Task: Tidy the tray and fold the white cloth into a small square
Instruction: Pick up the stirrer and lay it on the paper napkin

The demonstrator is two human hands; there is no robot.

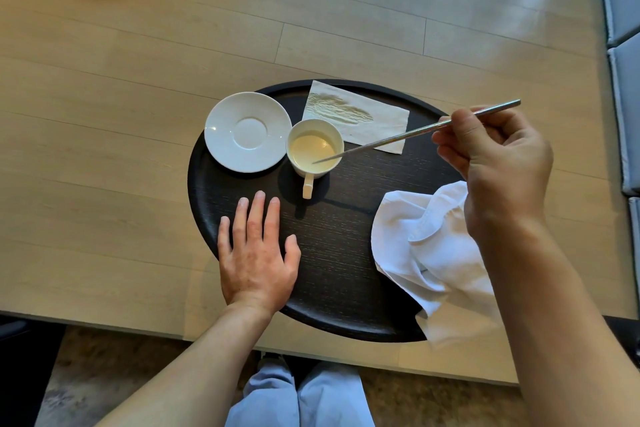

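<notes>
A round black tray (332, 274) lies on the wooden table. On it stand a white saucer (247, 132) at the far left and a white cup (313, 148) beside it, handle toward me. A stained paper napkin (360, 116) lies flat behind the cup. A crumpled white cloth (426, 253) hangs over the tray's right edge. My right hand (495, 163) holds a thin metal stick (394, 139) whose tip reaches into the cup. My left hand (258, 250) rests flat on the tray's near left, fingers spread.
The pale wooden table (138, 80) surrounds the tray on all sides, with its front edge near my knees (301, 395). Grey cushions (623, 45) line the right side.
</notes>
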